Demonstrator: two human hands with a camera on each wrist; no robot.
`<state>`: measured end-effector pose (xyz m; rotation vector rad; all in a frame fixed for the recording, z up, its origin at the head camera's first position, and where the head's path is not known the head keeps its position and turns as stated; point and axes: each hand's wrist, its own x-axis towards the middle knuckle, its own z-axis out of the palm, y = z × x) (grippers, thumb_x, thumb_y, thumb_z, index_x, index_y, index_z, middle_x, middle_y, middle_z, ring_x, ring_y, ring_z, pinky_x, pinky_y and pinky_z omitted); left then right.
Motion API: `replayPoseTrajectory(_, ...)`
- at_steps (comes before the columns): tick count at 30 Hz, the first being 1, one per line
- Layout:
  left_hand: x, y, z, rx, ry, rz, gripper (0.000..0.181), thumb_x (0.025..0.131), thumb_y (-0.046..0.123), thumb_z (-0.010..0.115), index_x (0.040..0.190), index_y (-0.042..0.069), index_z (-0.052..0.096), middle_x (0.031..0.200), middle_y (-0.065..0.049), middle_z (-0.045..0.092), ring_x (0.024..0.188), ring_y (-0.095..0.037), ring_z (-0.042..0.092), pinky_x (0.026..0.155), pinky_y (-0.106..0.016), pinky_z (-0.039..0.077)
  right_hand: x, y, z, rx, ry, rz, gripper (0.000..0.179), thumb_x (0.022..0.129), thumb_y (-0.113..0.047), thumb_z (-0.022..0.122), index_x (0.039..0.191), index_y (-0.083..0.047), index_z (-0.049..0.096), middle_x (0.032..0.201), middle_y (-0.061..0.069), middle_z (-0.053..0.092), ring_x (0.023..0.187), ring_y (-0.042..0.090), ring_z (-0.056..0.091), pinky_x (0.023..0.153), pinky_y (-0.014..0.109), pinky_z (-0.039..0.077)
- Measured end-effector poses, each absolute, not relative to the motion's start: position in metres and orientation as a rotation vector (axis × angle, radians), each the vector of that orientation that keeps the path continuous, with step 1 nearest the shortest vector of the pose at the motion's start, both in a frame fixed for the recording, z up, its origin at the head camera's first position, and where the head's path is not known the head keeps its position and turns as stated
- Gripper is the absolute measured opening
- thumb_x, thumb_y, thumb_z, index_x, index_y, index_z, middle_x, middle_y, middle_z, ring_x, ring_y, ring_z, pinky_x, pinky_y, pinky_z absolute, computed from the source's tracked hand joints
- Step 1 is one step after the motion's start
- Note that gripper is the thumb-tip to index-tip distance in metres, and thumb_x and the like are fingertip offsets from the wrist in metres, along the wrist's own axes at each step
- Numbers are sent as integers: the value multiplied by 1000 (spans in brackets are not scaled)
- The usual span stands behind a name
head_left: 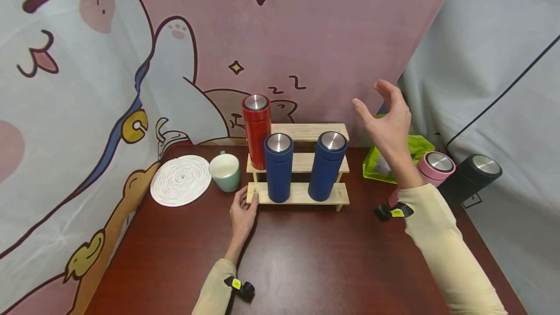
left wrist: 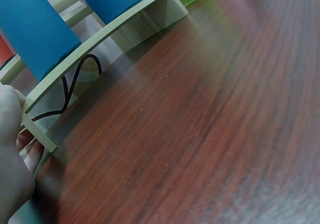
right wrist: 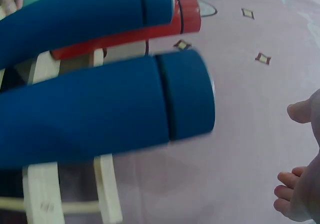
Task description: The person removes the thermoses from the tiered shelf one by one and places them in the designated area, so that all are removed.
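A three-tier wooden rack (head_left: 302, 193) stands on the table. Two blue thermos bottles, the left one (head_left: 279, 169) and the right one (head_left: 325, 166), stand upright on its lowest step. A red thermos bottle (head_left: 259, 132) stands on the middle step at the left. My left hand (head_left: 243, 208) grips the left end of the lowest step; in the left wrist view, the thumb lies by its top and fingers (left wrist: 34, 156) curl below. Raised in the air to the right of the rack, my right hand (head_left: 391, 123) holds nothing, its thumb and fingers spread apart.
A light green mug (head_left: 225, 173) and a round white woven mat (head_left: 180, 181) are left of the rack. To the right are a bright green bag (head_left: 372, 166), a pink thermos bottle (head_left: 435, 166) and a black thermos bottle (head_left: 468, 179). A printed cloth hangs behind.
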<state>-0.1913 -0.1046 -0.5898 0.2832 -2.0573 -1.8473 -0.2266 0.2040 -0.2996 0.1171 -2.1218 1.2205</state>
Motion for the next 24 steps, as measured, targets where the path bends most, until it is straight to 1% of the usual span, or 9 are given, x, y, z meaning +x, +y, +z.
replayPoseTrajectory(4,-191,-104,-589,282,-2048,-1853,45,93,17,76,134,6,62,119,-20,70,107,-29,68,80,-20,50,-230,186,-293,165,-2137,1238,64,88,-29,78,142,-4,54,140,12,62,137,21,52,118,33,36)
replayPoseTrajectory(6,-190,-103,-586,295,-2055,-1852,45,93,14,75,135,4,61,120,-22,70,108,-31,68,81,-23,50,-231,178,-290,187,-2151,1248,65,89,-30,78,142,-4,53,141,13,61,138,22,52,119,33,35)
replayPoseTrajectory(7,-190,-103,-586,281,-2059,-1843,45,93,14,74,135,3,61,119,-22,69,107,-28,68,80,-23,50,-232,173,-290,199,-2150,1252,65,89,-30,78,142,-4,52,141,14,61,138,22,52,119,33,35)
replayPoseTrajectory(12,-177,-100,-557,260,-2083,-1831,44,94,7,71,134,-6,59,117,-27,69,105,-31,68,80,-26,52,-237,154,-286,263,-2151,1264,65,89,-29,78,142,-3,52,140,15,61,138,23,52,118,34,35)
replayPoseTrajectory(13,-175,-100,-554,246,-2081,-1834,44,94,8,72,134,-6,59,117,-27,69,105,-31,68,80,-25,52,-237,150,-285,273,-2156,1264,66,89,-29,78,143,-2,52,140,15,61,138,23,52,118,35,36)
replayPoseTrajectory(14,-173,-100,-548,253,-2081,-1844,44,94,7,72,134,-7,59,117,-27,68,106,-36,68,81,-27,52,-238,146,-285,280,-2164,1266,66,88,-30,78,143,-2,52,141,15,61,138,24,52,118,35,36)
replayPoseTrajectory(19,-172,-101,-547,248,-2086,-1855,45,94,8,72,134,-6,59,117,-26,69,106,-34,68,82,-29,53,-241,127,-281,296,-2227,1297,71,89,-35,77,146,-3,49,144,13,59,139,23,50,118,35,35)
replayPoseTrajectory(24,-172,-102,-547,250,-2100,-1847,44,94,8,72,134,-6,59,118,-26,69,105,-32,68,83,-31,53,-242,107,-277,288,-2300,1336,74,89,-39,76,149,-6,46,147,11,56,141,22,48,119,39,35)
